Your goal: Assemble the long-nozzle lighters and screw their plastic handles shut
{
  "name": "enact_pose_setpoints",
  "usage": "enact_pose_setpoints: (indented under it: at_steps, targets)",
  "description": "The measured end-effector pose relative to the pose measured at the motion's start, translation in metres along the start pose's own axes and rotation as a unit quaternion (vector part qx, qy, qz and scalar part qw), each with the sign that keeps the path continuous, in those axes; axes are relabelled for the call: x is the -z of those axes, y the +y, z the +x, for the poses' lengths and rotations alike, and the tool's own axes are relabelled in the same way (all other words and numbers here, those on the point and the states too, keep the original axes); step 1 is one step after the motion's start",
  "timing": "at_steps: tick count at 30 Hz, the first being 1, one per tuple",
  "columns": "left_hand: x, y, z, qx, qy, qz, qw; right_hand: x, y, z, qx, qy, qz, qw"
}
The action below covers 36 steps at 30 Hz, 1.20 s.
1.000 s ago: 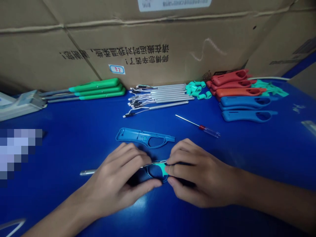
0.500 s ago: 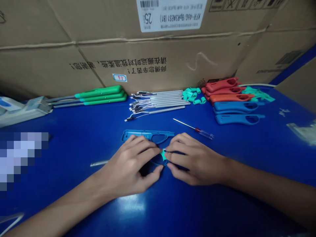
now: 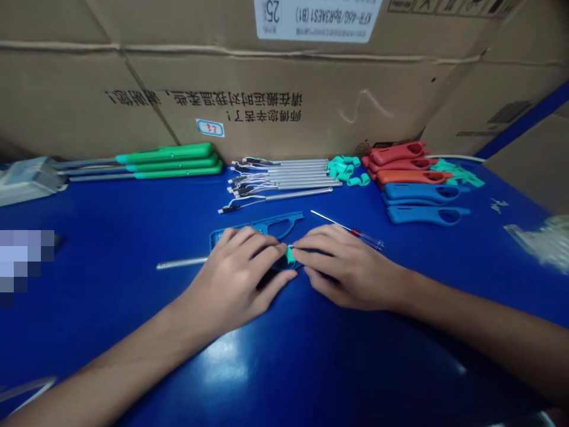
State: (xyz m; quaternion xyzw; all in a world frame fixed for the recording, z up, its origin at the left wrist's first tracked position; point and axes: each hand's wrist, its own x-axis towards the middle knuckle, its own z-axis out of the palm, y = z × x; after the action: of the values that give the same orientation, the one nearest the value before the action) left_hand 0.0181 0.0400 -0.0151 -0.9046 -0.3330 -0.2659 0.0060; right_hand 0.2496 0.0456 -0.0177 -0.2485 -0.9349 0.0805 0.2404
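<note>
My left hand [image 3: 246, 264] is closed at the fingertips over a blue plastic handle shell [image 3: 299, 264] on the table, mostly hidden beneath the fingers. Opposite it, my right hand [image 3: 349, 264] pinches a small turquoise plastic piece [image 3: 290, 255] at the shell's looped end. A silver metal tube [image 3: 182, 263] sticks out to the left from under my left hand. Just behind the fingers lies another blue half-shell [image 3: 217, 235], its hollow side up. A screwdriver [image 3: 355, 231] with a clear and red handle rests beyond my right hand, partly covered by it.
Along the cardboard box [image 3: 249, 77] lie green-handled rods [image 3: 173, 160], several metal tubes with wires [image 3: 302, 178], turquoise caps [image 3: 347, 169], red shells [image 3: 400, 154] and blue shells [image 3: 418, 214]. Turquoise pieces [image 3: 457, 172] sit at the right, beside a clear plastic bag [image 3: 542, 243].
Both hands have shifted slightly away from me with the shell and turquoise piece. More of the metal tube shows. The rear half-shell has turned a little, and the camera view has shifted.
</note>
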Motion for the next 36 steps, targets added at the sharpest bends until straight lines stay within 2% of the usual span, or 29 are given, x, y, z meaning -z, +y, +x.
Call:
enact_pose_setpoints:
  at_steps: [10,22,26,36]
  targets:
    - [0.0032,-0.0004,-0.0037,0.011,-0.013,-0.037,0.999,0.0031,0.0003,-0.001,-0.002,0.039,0.027,0.999]
    - [0.0026,-0.0006,-0.0071,-0.004,-0.006,-0.071,0.997,0.0025,0.0019,-0.0006,-0.023,0.001,0.023,0.999]
    - [0.0027,-0.0008,-0.0072,-0.014,-0.021,-0.068,0.997,0.0037,0.0014,-0.001,-0.024,-0.007,0.021,0.999]
    - [0.0036,-0.0017,-0.0056,-0.016,-0.031,-0.077,0.996,0.0042,0.0013,-0.0022,-0.034,-0.001,0.054,0.998]
